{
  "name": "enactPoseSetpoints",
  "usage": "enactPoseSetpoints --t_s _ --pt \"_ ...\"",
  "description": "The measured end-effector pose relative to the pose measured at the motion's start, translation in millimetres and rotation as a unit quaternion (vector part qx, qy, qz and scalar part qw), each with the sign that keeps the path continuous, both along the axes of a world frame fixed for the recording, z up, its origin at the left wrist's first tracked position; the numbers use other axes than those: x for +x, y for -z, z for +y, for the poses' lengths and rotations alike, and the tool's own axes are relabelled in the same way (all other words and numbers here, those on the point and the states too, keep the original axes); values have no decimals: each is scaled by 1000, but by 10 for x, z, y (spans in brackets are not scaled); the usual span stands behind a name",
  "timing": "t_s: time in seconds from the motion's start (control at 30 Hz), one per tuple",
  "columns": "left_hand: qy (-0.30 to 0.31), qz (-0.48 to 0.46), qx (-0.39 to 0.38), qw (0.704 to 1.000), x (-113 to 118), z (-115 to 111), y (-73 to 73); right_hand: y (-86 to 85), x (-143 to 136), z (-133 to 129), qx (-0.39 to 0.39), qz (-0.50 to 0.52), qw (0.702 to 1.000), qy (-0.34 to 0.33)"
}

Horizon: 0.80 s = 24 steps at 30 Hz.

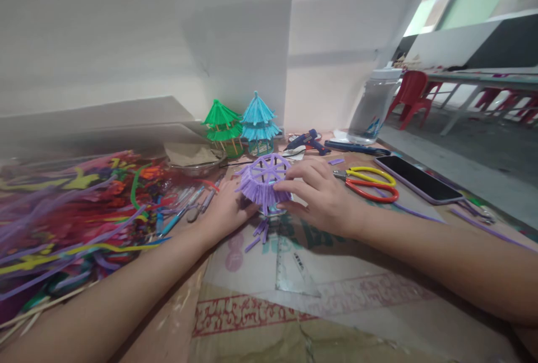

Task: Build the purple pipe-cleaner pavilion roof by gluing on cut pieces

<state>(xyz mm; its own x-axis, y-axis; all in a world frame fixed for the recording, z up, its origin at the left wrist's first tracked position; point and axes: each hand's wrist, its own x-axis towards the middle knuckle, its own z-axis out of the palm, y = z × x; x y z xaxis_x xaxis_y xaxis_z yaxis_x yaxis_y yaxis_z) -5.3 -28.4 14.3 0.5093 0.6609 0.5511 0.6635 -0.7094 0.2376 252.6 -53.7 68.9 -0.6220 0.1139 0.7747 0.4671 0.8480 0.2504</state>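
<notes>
1 set sq. (296, 276) on counter (174, 307). L pile of strips (92, 206) blurred, uncountable. 1 purple model (264, 184) btwn hands: L hand (229, 203) at its side, fingers mostly hidden, grip can't tell; R hand (325, 198) fingers part-spread, tips touching fringe. 1 scissors (367, 184), 1 phone (418, 179) to R. Farther: 2 more models, grn model (222, 122) + blue model (258, 119).

Purple fuzzy model (261, 191), rnd spoked top facing up, fringed sides, approx ctr view
</notes>
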Motion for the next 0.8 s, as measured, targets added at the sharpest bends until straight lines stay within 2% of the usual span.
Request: enactPoseSetpoints --t_s 0.2,0.43,0.67,0.8 --pt "-13 5 -7 1000 1 -4 -3 27 -1 20 -19 -3 1000 3" --pt "-18 12 -15 1000 -2 3 -7 42 33 51 -17 30 999 -40" --pt "-13 7 -5 1000 5 -2 -2 91 73 99 43 -13 999 -18" --pt "-11 7 -10 1000 21 -5 -17 96 70 88 35 -6 999 -27"
